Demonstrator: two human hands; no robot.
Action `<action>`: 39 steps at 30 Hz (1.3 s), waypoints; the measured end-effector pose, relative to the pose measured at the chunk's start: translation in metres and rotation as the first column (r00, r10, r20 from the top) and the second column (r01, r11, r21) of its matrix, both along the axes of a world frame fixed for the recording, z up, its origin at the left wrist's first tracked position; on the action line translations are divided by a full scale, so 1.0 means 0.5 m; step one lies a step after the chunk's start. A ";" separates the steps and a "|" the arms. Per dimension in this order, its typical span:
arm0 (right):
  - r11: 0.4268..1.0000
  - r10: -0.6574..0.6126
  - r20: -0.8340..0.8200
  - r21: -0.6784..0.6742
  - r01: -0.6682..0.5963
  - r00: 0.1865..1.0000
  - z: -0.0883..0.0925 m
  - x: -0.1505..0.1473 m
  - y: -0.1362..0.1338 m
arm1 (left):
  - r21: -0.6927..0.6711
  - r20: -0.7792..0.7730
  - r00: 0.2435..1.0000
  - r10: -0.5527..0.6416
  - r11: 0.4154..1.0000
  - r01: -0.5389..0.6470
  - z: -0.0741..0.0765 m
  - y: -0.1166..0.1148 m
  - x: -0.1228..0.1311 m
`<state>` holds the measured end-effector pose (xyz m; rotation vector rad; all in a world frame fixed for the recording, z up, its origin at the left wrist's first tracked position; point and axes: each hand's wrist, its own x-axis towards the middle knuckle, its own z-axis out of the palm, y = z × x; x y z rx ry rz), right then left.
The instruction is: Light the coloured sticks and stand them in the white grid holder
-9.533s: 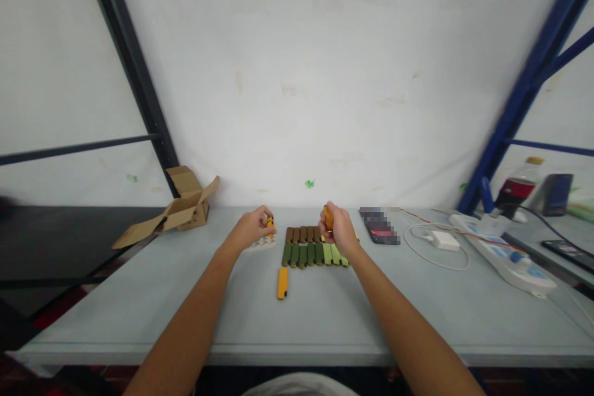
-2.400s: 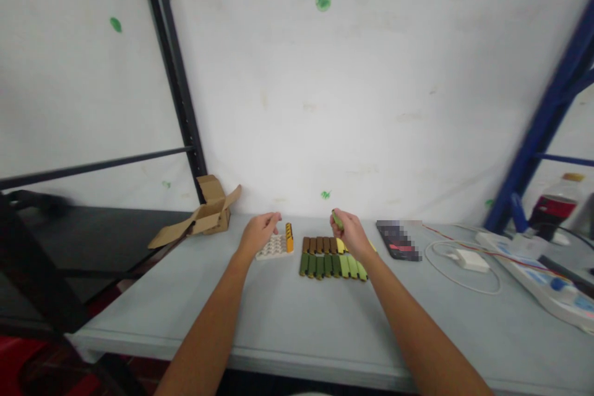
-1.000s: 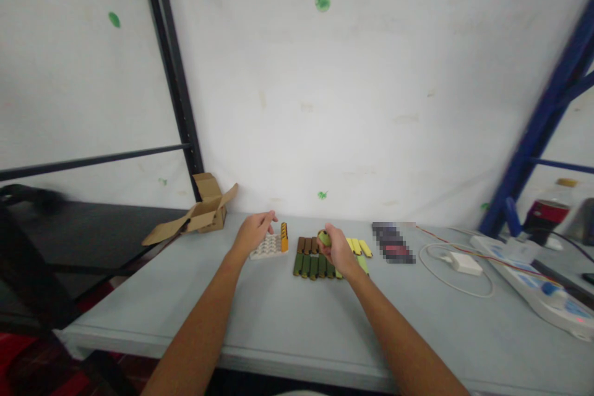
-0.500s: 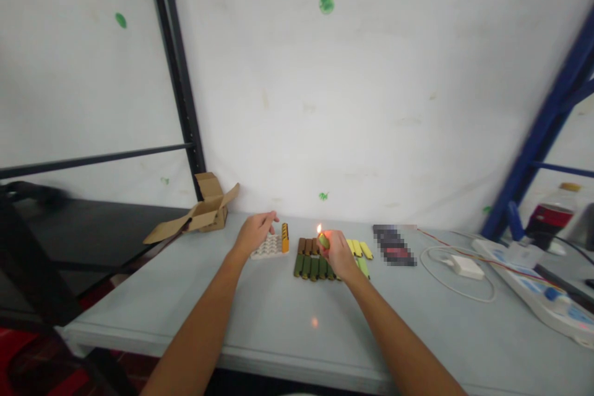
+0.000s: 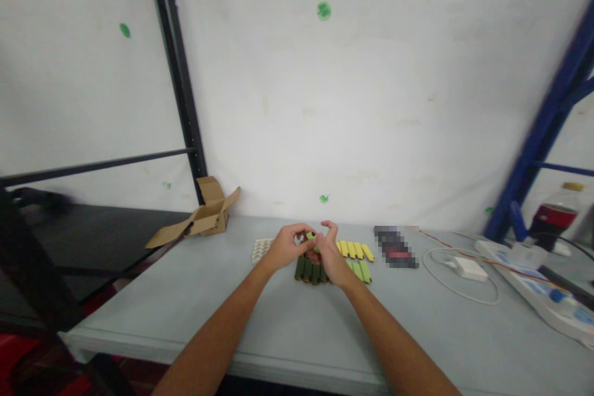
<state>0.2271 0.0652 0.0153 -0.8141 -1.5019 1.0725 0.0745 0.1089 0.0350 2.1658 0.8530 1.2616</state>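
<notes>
A light green lighter (image 5: pixel 311 236) is held up between my two hands, with no flame showing. My right hand (image 5: pixel 334 260) closes around it, its index finger raised. Thumb and fingertips of my left hand (image 5: pixel 288 247) pinch it from the other side. Below them lie dark green lighters (image 5: pixel 307 270) in a row, partly covered by my right hand. Light green lighters (image 5: pixel 362 271) and yellow lighters (image 5: pixel 356 250) lie right of that hand. Brown lighters are mostly hidden behind my fingers. A white tray with round cells (image 5: pixel 260 250) sits behind my left hand.
An opened cardboard box (image 5: pixel 211 219) stands at the back left. To the right are a blurred-out dark item (image 5: pixel 394 247), a white adapter (image 5: pixel 468 268) with its cable, a power strip (image 5: pixel 533 297) and a drink bottle (image 5: pixel 554 219). A white wall closes off the back.
The lighter's flame has gone out. My left hand has moved right from above the tray to the lighter. My right hand has shifted slightly left and raised its index finger.
</notes>
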 end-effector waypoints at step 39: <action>0.944 -0.201 0.869 0.294 -0.147 0.452 -0.043 0.324 -0.055 | 0.001 -0.327 0.874 0.361 0.924 -0.381 -0.079 0.117 -0.146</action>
